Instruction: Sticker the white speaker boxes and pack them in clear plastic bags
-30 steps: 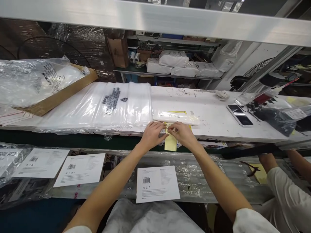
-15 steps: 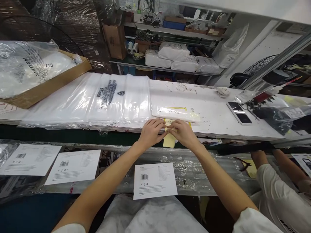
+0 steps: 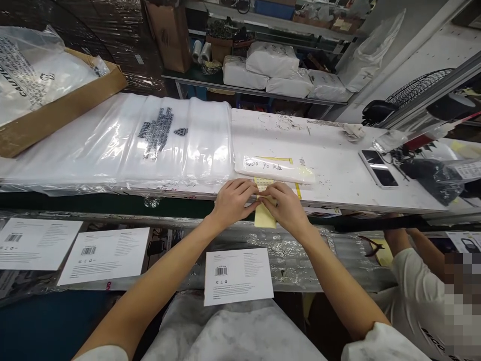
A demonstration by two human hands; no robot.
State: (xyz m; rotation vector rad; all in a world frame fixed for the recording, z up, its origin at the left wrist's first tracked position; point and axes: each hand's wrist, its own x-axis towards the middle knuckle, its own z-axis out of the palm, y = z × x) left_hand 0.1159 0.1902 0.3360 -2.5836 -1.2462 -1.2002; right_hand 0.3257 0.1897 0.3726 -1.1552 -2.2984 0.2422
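Together, the left hand (image 3: pixel 233 201) and the right hand (image 3: pixel 286 205) are pinching a yellow paper sheet (image 3: pixel 265 217) at the front edge of the white table (image 3: pixel 330 178). The left hand's thumb and forefinger are closing on the sheet from its left side, with hardly any gap showing between their tips. The right hand's thumb and forefinger are closing on it from the right, just as tightly, and the two sets of fingertips are almost meeting over the paper. The sheet's upper part, marked with rows of small print, is lying on the table, while its plain lower part is hanging past the edge.

Just behind the hands, a long white packet (image 3: pixel 293 173) with black handwriting is lying partly over a yellow outline (image 3: pixel 298 191) on the tabletop. To its left, a wide stack of clear plastic bags (image 3: pixel 205 145) with dark printing is covering the table, and a cardboard tray (image 3: pixel 75 104) is sitting beyond it, holding more bagged material. Well to the right, a phone (image 3: pixel 379 168) is lying near a crumpled tissue (image 3: pixel 353 132).

Below the table, a white box (image 3: pixel 238 277) with a barcode is resting between the forearms on a plastic-covered surface (image 3: pixel 296 265), and two similar boxes (image 3: pixel 105 254) are lying farther left. At the far right, a co-worker's sleeve (image 3: pixel 408 278) is showing near another yellow sheet (image 3: pixel 384 254).
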